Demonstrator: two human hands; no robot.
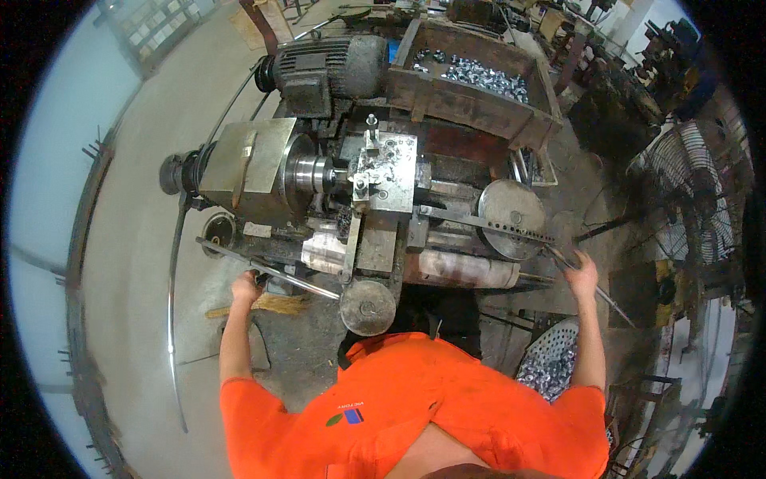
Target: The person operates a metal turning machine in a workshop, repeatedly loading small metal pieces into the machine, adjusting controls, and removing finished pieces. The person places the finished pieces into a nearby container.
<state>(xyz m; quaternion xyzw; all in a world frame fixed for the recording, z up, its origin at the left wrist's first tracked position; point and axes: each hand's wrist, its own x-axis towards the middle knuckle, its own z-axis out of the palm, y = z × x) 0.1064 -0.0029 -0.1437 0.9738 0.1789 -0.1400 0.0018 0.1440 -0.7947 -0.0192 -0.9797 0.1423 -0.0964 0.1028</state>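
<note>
Left hand [246,285] closed round long lever [271,271]; right hand [581,274] gripping thin rod handle [594,287].

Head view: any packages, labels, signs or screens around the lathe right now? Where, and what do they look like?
Shirt badge: on the orange shirt's chest, left side; small green, red and blue patch.
Wooden crate: behind the lathe, open-topped, brown, holding shiny metal parts.
No screens or signs visible.

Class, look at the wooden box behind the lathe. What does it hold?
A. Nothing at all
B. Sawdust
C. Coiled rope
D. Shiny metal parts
D: the wooden box behind the lathe holds a heap of small shiny metal parts.
</note>
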